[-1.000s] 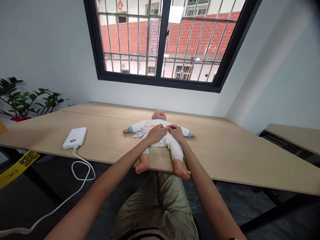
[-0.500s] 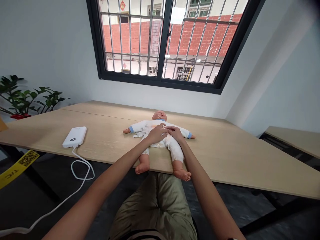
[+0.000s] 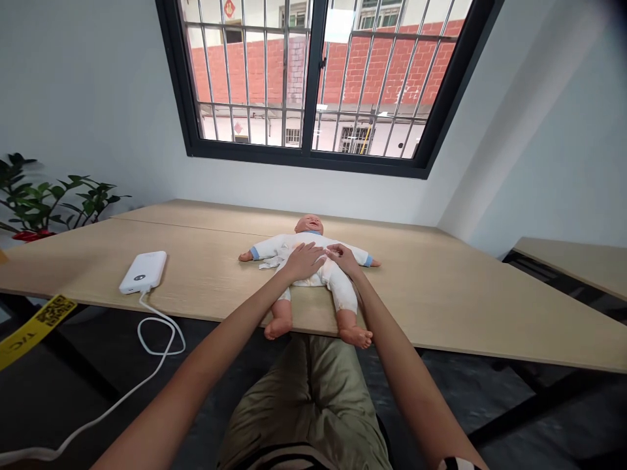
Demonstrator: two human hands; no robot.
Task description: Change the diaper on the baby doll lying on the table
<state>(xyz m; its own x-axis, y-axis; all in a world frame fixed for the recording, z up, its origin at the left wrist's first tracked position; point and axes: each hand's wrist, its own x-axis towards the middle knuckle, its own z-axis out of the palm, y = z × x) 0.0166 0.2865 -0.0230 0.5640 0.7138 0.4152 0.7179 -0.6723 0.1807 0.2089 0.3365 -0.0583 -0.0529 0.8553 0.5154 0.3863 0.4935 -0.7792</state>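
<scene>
A baby doll [image 3: 309, 224] in a white outfit with blue cuffs lies on its back on the wooden table, arms spread, feet toward me at the front edge. My left hand [image 3: 304, 261] rests flat on the doll's belly, its fingers stretched out. On the other side of the belly, my right hand [image 3: 343, 257] has its fingers bent together at the outfit's cloth [image 3: 337, 287]. What lies between those fingertips is too small to make out. Loose white cloth [image 3: 270, 262] sticks out beside the doll's waist, left of my left hand.
A white power bank [image 3: 144, 271] lies on the table [image 3: 470, 300] at the left, its white cable [image 3: 159, 352] hanging over the front edge. A yellow tag [image 3: 36, 331] hangs at the lower left. A leafy plant [image 3: 53, 196] stands behind the table's left end; a barred window is ahead.
The fingers of my left hand have flattened and spread onto the doll's belly, where they were bent near the right fingertips before. My right hand stays nearly in place. The view has shifted slightly.
</scene>
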